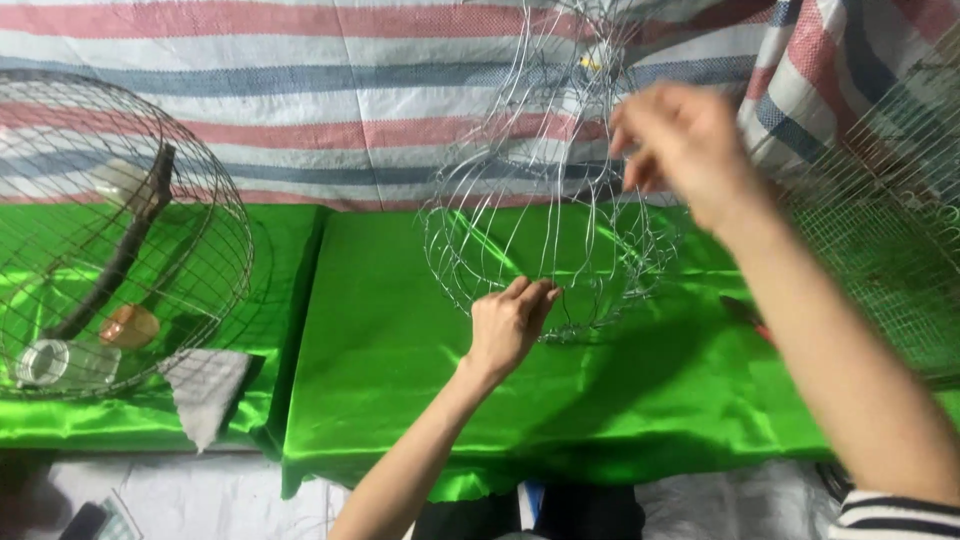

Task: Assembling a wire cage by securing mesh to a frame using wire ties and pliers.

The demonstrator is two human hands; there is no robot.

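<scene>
A half-built wire cage frame (545,215) of thin silver wires stands on the shiny green cloth (400,340) in the middle. My left hand (510,322) grips the frame's lower rim from the near side. My right hand (680,140) is raised at the frame's upper right, fingers pinched on thin wires there. The wires rise and bunch together near the top of the view.
A finished round wire cage (115,235) sits at the left, holding a dark perch, a small orange cup and a clear cup. A grey mesh scrap (205,390) lies by it. Mesh cage (890,240) at right. A red-handled tool (745,315) lies behind my right forearm. Striped tarp (330,100) behind.
</scene>
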